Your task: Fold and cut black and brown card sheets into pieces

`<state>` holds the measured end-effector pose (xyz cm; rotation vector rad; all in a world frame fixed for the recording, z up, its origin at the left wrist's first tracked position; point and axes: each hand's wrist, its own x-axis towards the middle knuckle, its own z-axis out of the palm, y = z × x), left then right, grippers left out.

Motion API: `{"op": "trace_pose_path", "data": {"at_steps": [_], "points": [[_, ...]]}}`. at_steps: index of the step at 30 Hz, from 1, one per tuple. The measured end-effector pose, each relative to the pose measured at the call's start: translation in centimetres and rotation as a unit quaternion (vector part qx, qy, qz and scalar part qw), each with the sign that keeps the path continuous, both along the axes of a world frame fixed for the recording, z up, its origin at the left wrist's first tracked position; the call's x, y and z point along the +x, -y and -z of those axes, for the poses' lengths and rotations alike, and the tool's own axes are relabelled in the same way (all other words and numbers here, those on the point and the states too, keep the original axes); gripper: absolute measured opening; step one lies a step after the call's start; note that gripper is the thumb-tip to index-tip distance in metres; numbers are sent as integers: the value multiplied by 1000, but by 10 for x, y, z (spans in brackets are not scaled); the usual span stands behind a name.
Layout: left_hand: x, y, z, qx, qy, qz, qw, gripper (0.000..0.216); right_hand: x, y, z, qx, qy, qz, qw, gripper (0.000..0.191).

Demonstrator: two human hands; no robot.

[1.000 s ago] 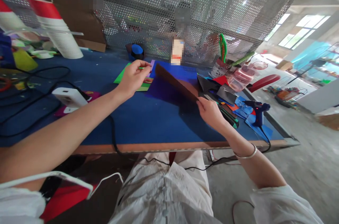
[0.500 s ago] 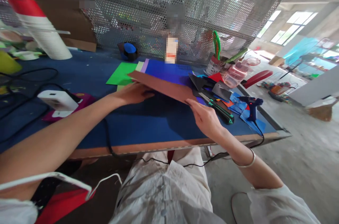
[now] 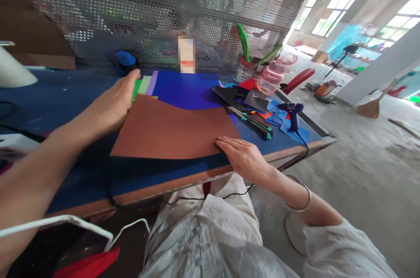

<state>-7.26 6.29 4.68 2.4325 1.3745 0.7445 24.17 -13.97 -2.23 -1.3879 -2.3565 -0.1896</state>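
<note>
Two hands flatten the brown sheet (image 3: 173, 129) on the bench (image 3: 49, 94): left hand (image 3: 113, 103) at its far corner, right hand (image 3: 244, 157) at its near edge. Fingers (image 3: 226, 142) lie straight and together, pinching nothing.

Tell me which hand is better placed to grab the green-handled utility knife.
Right, probably. The right hand rests on the brown sheet at its near right corner, with the utility knife just beyond it; the left hand sits at the sheet's far left edge.
</note>
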Motion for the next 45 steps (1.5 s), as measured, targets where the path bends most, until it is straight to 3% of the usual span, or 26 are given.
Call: {"op": "trace_pose_path", "data": {"at_steps": [5, 8, 11, 14, 16, 19, 23, 31, 36, 38, 41, 45], "points": [[-17, 10, -9, 144, -42, -40, 988, 62, -3, 4, 2, 22, 32, -3, 999, 43], [-11, 24, -7, 109, 44, -39, 992, 44, -7, 6, 1, 32, 42, -5, 999, 34], [3, 42, 0, -78, 143, 89, 983, 57, -10, 7, -2, 18, 54, 1, 998, 30], [15, 59, 14, -128, 46, 222, 966, 81, -12, 8, -5, 19, 69, -9, 997, 27], [21, 69, 25, -179, -43, 307, 934, 100, -15, 9, -7, 21, 78, -24, 996, 26], [28, 80, 39, -170, -145, 385, 896, 116, -18, 8, -8, 27, 82, -32, 996, 26], [33, 84, 45, -129, -220, 397, 882, 106, -17, 7, -7, 34, 70, -45, 996, 28], [30, 81, 38, -154, -199, 406, 878, 85, 16, 11, -8, -26, 17, -26, 999, 34], [28, 80, 37, -167, -197, 405, 877, 88, 29, 11, -23, -59, -20, -47, 997, 29], [27, 81, 37, -162, -194, 406, 878, 85, 34, 9, -33, -81, -32, -59, 994, 38], [26, 81, 36, -152, -194, 403, 881, 79, 51, 4, -46, -53, -49, 11, 997, 42], [22, 79, 39, -143, -181, 401, 887, 76, 82, -11, -43, 9, 1, 227, 974, 42]]}}
